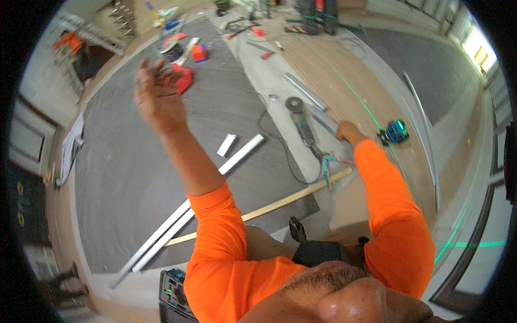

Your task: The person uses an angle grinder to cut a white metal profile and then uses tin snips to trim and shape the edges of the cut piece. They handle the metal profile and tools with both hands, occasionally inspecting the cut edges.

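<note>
R hand point(349, 133), 1 grinder point(304, 128), 1 laser point(396, 132)

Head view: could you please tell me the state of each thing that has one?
Left hand: raised, open
Right hand: lowered beside a metal strip, grip unclear
Laser level: on, glowing green
Grinder: lying down, not held; running or not, unclear
Wood strip: lying flat
Short metal piece: lying loose

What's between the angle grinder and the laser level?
In the head view, the near end of a grey metal strip and the right hand lie between the angle grinder and laser level.
</note>
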The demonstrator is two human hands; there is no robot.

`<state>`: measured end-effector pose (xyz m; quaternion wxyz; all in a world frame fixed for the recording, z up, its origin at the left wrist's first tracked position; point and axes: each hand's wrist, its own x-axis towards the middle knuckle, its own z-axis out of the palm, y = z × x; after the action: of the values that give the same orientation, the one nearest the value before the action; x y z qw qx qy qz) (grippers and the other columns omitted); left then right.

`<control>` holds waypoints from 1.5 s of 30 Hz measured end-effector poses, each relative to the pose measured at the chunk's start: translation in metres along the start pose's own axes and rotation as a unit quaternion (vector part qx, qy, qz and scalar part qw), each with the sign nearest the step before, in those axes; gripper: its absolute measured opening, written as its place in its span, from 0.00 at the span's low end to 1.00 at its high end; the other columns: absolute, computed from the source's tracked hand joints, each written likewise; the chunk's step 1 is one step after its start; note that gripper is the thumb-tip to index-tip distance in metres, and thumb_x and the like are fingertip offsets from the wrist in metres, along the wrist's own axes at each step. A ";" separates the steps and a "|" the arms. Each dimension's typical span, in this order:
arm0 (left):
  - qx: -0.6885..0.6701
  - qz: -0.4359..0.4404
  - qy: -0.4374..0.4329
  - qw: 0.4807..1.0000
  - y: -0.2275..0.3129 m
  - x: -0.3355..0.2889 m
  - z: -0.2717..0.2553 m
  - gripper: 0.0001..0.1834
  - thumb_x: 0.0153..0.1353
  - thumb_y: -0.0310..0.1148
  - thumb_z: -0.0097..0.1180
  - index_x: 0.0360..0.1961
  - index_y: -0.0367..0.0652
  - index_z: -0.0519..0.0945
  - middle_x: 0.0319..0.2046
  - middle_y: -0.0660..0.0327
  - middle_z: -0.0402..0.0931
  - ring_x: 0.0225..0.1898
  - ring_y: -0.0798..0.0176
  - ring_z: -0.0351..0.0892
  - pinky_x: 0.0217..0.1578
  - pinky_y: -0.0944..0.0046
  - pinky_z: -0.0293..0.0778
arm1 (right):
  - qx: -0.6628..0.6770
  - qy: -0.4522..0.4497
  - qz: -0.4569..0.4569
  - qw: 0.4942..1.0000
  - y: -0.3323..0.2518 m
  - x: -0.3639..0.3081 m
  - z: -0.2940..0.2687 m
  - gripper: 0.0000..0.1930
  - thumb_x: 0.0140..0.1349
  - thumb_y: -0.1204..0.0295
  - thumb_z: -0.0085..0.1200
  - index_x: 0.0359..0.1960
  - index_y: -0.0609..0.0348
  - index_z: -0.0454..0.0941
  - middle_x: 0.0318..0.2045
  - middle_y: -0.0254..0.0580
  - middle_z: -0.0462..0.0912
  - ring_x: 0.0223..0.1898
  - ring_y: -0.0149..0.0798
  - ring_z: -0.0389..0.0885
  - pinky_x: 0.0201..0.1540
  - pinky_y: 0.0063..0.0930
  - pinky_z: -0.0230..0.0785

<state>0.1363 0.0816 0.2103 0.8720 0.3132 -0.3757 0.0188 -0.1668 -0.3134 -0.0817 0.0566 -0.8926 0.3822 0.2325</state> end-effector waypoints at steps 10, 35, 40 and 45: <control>0.013 -0.020 0.010 1.000 -0.003 -0.001 0.006 0.26 0.71 0.46 0.45 0.62 0.40 0.71 0.53 0.47 0.77 0.47 0.51 0.80 0.52 0.45 0.74 | 0.009 0.045 0.004 0.999 0.003 -0.005 0.003 0.14 0.36 0.74 0.63 0.29 0.60 0.86 0.33 0.55 0.86 0.37 0.51 0.87 0.37 0.43 0.79; -0.007 0.022 0.052 0.998 0.010 -0.001 -0.005 0.23 0.70 0.41 0.48 0.60 0.37 0.70 0.47 0.50 0.79 0.40 0.55 0.80 0.45 0.48 0.78 | -0.032 0.019 0.005 0.999 -0.010 -0.009 -0.008 0.16 0.45 0.73 0.60 0.38 0.63 0.86 0.43 0.57 0.85 0.46 0.52 0.85 0.47 0.40 0.78; -0.047 0.029 0.058 0.997 0.007 0.001 -0.007 0.21 0.70 0.38 0.49 0.58 0.37 0.72 0.45 0.49 0.80 0.39 0.56 0.80 0.43 0.51 0.79 | -0.026 0.016 0.026 0.999 0.002 0.005 0.004 0.17 0.42 0.74 0.61 0.38 0.62 0.86 0.43 0.55 0.85 0.47 0.50 0.85 0.47 0.40 0.78; -0.044 0.045 0.066 0.996 0.013 0.001 -0.014 0.20 0.70 0.38 0.49 0.57 0.36 0.73 0.44 0.49 0.81 0.37 0.56 0.81 0.40 0.53 0.80 | -0.035 -0.007 0.002 0.999 -0.004 0.004 0.001 0.16 0.47 0.73 0.58 0.38 0.65 0.86 0.45 0.60 0.83 0.48 0.52 0.84 0.49 0.40 0.77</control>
<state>0.1429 0.0995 0.2103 0.9061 0.2559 -0.3312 0.0619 -0.1618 -0.3134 -0.0848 0.0278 -0.8914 0.3754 0.2525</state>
